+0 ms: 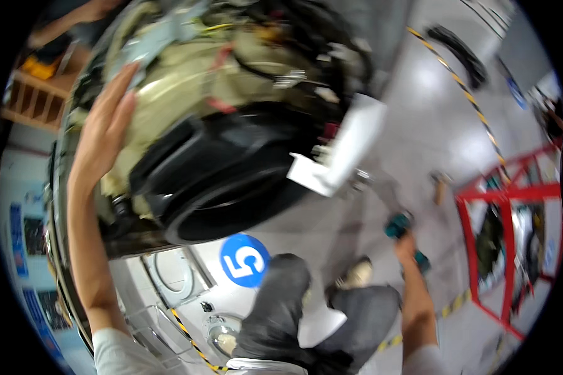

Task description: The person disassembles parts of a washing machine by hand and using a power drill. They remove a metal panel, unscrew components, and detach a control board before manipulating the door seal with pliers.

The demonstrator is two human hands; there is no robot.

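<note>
A large opened machine fills the upper left, with a pale cream drum-shaped body (175,94) and a black part with a round opening (231,172) at its front. My left hand (103,137) is open, fingers stretched, over the machine's left side. Whether it touches the surface I cannot tell. My right hand (406,247), low on the right and away from the machine, is closed around a teal-green cordless drill (396,225). A white bent panel piece (350,147) sticks out from the machine's right side. Wires and a red strip (219,103) run over the drum.
At right stands a red metal frame (503,195) with things inside. Yellow-black tape (463,87) and a blue round sign (244,260) mark the floor. Round-opening panels (171,275) lie lower left. Another person's arm (69,25) shows upper left, near a wooden rack (34,100).
</note>
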